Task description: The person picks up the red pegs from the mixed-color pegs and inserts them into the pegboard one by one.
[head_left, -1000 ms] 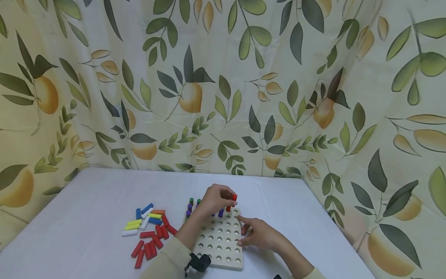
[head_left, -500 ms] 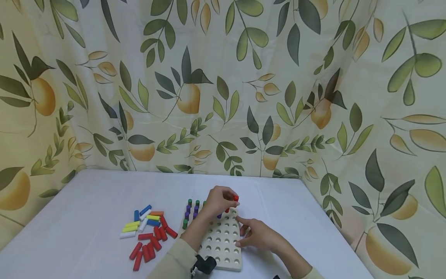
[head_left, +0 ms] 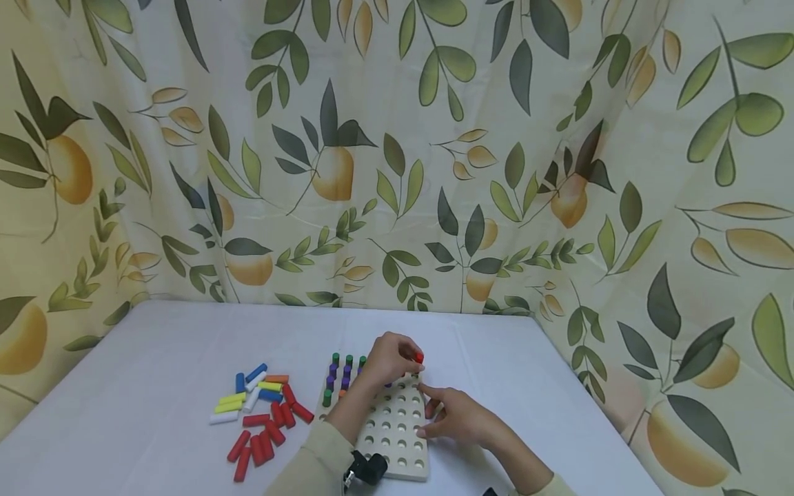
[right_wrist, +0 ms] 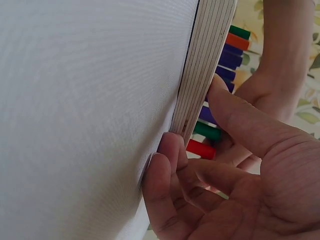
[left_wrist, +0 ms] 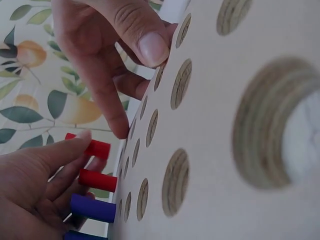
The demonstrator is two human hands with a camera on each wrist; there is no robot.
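The left hand [head_left: 389,362] is at the far right corner of a pale wooden board [head_left: 406,474] with rows of round holes, its fingers pinching a cylindrical red peg [left_wrist: 98,148]; whether that peg sits in a hole, I cannot tell. A second red peg [left_wrist: 97,180] stands just beside it, next to an upright purple peg [left_wrist: 92,208]. The right hand [head_left: 464,417] holds the board's right edge, thumb at the upper rim and other fingers bent against the layered side. Green pegs [head_left: 336,359] stand along the far left of the board. Left of it, loose red pegs [head_left: 256,420], yellow pegs [head_left: 230,407], white pegs [head_left: 223,417], blue pegs [head_left: 270,395] and an orange peg [head_left: 277,379] lie on the white-covered tabletop [head_left: 155,413].
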